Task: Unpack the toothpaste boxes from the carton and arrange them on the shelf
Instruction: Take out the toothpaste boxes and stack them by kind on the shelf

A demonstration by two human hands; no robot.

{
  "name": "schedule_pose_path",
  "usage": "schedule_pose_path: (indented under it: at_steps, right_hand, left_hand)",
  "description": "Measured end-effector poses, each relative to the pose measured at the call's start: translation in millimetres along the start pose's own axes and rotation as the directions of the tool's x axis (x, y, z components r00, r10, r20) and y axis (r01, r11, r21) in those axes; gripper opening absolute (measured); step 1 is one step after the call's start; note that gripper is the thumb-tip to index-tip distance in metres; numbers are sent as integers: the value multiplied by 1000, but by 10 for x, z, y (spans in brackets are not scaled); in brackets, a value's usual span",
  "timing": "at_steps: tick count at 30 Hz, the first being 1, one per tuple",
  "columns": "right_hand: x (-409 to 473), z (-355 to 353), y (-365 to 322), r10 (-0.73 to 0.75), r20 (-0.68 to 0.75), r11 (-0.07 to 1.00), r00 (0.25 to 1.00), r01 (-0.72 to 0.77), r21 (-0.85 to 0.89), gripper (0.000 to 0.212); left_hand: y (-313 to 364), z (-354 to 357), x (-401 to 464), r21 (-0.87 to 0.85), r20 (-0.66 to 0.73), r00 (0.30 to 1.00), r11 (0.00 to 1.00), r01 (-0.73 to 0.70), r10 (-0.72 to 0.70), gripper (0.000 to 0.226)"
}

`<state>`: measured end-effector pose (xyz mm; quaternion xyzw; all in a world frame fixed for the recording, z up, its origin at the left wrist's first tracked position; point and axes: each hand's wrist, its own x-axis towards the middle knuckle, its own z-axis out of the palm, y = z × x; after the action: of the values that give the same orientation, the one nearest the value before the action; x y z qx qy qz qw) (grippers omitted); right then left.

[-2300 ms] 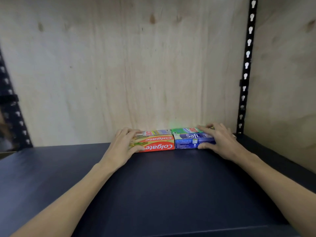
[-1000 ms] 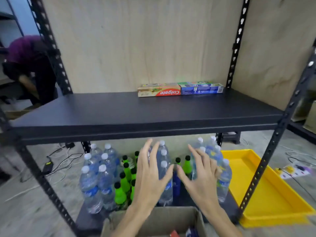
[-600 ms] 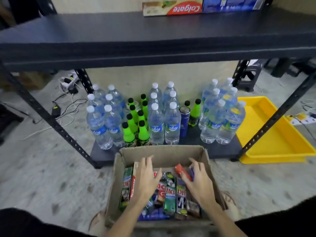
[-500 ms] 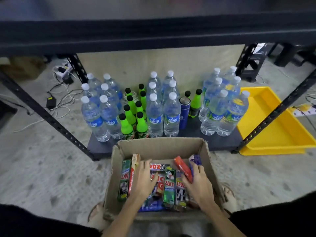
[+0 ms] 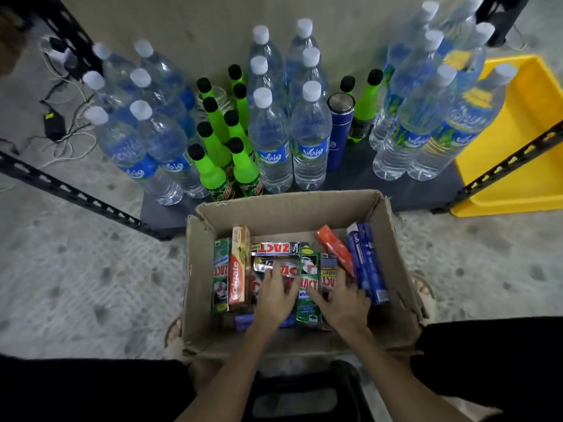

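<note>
Toothpaste boxes [image 5: 309, 280] are seen packed inside an open cardboard carton [image 5: 286, 208] that stands on the floor [image 5: 76, 269]. Most of them are laid lengthwise, side by side. A red and white box [image 5: 237, 269] is stood on edge near the carton's left wall, with a green box [image 5: 221, 275] just beside it against that wall. Blue boxes [image 5: 367, 263] are leaned along the carton's right wall, and an orange-red box [image 5: 333, 248] is tilted just left of them.

Both hands are lowered into the carton. The left hand [image 5: 275, 295] is laid flat on the boxes at the carton's middle, its fingers spread and fairly straight, so its grip is loose and nothing is clasped. The right hand [image 5: 342, 300] is placed just to the right of it, fingers spread over a red box and a green one; whether anything is pinched under it cannot be told.

Beyond the carton's far wall, a low dark shelf [image 5: 396, 190] is loaded with clear water bottles [image 5: 309, 138], green bottles [image 5: 213, 166] with black caps, and a blue flask [image 5: 339, 129]. A yellow tray [image 5: 515, 166] is set on the floor to the right of the carton, past a black rack post [image 5: 499, 172].
</note>
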<state>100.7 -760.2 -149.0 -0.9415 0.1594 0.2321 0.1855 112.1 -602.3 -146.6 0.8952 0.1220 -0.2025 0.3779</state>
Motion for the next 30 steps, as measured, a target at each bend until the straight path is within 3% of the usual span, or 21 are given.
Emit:
schedule_pose_path:
  at_steps: [2, 6, 12, 21, 30]
  right_hand:
    - [9, 23, 77, 22, 64, 997, 998, -26, 66, 103]
    - [16, -5, 199, -33, 116, 987, 993, 14, 158, 107]
    - [-10, -98, 305, 0, -84, 973, 996, 19, 230, 90]
    - [-62, -141, 353, 1, -215, 939, 977, 73, 336, 82]
    - [13, -317, 347, 26, -340, 895, 940, 130, 427, 70]
  left_hand:
    - [74, 152, -20, -74, 75, 997, 997, 37, -31, 63]
    - [111, 318, -2, -87, 53, 992, 989, 116, -112, 70]
    - [150, 329, -15, -61, 61, 996, 996, 70, -66, 75]
    - [350, 565, -134, 133, 9, 995, 986, 96, -98, 118]
    - [373, 425, -116, 91, -136, 988, 992, 90, -77, 86]
